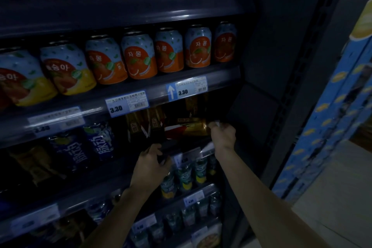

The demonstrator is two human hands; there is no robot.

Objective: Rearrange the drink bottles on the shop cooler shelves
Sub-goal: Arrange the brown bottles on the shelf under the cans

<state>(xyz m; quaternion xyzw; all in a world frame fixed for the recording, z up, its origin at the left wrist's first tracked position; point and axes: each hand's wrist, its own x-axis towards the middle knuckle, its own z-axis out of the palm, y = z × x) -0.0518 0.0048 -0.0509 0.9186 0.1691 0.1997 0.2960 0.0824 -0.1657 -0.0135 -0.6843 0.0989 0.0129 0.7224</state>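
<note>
My right hand (222,134) grips the end of a gold and red drink bottle (189,127) that lies on its side on the dim middle shelf, near the cooler's right wall. My left hand (150,164) is lower, curled around a dark bottle (161,147) at that shelf's front edge; what it holds is hard to make out. Brown and gold bottles (141,125) stand upright just left of the lying bottle. Blue bottles (100,140) stand further left on the same shelf.
Orange and yellow juice cans (138,56) fill the shelf above, with price tags (126,103) on its rail. Green-labelled bottles (185,175) stand on the shelf below. Red cans line the top. A blue stack of boxes (332,117) stands to the right of the cooler.
</note>
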